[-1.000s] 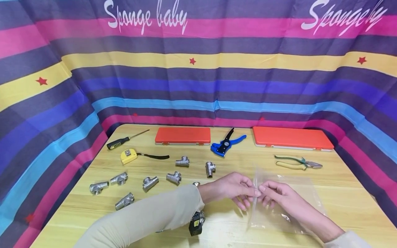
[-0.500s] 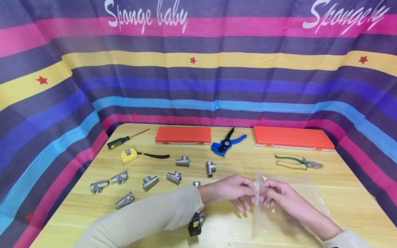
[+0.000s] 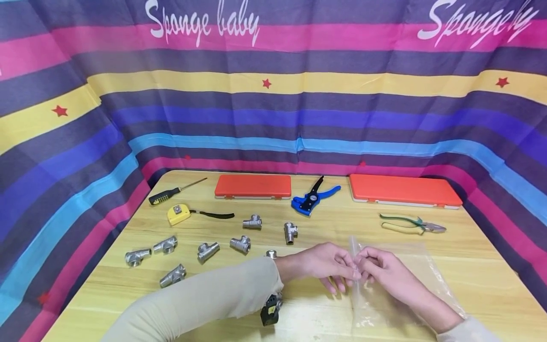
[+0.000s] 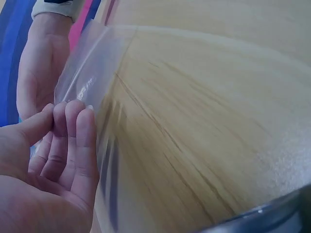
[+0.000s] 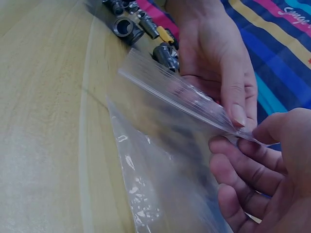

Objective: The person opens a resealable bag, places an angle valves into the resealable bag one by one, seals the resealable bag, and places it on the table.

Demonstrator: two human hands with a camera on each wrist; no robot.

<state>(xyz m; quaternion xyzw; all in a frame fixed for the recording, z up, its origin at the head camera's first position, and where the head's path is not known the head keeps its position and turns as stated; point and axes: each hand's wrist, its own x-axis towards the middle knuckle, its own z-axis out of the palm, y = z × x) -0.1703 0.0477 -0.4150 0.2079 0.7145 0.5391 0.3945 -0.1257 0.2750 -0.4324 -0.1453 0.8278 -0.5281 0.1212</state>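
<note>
A clear zip-lock bag (image 3: 397, 304) lies flat over the right front of the table, its zip strip running front to back. My left hand (image 3: 326, 263) pinches the mouth edge between thumb and fingertips. Opposite it, my right hand (image 3: 391, 275) pinches the same edge, the fingertips of both hands almost meeting. In the right wrist view the zip strip (image 5: 165, 99) slants up to where the left thumb (image 5: 233, 99) presses on the plastic. The left wrist view has the bag's film (image 4: 90, 73) standing up behind the left fingers (image 4: 85, 141). No contents show through the film.
Several metal tee fittings (image 3: 207, 251) lie left of the hands. Behind them are a yellow tape measure (image 3: 178, 214), a screwdriver (image 3: 164, 195), blue wire strippers (image 3: 311, 199), pliers (image 3: 413, 224) and two red cases (image 3: 252, 186) (image 3: 403, 190). A striped curtain surrounds the table.
The left thumb and fingertips have shifted slightly down and toward the right hand along the bag's edge. The bag's mouth edge has tilted a little; the other things stay put.
</note>
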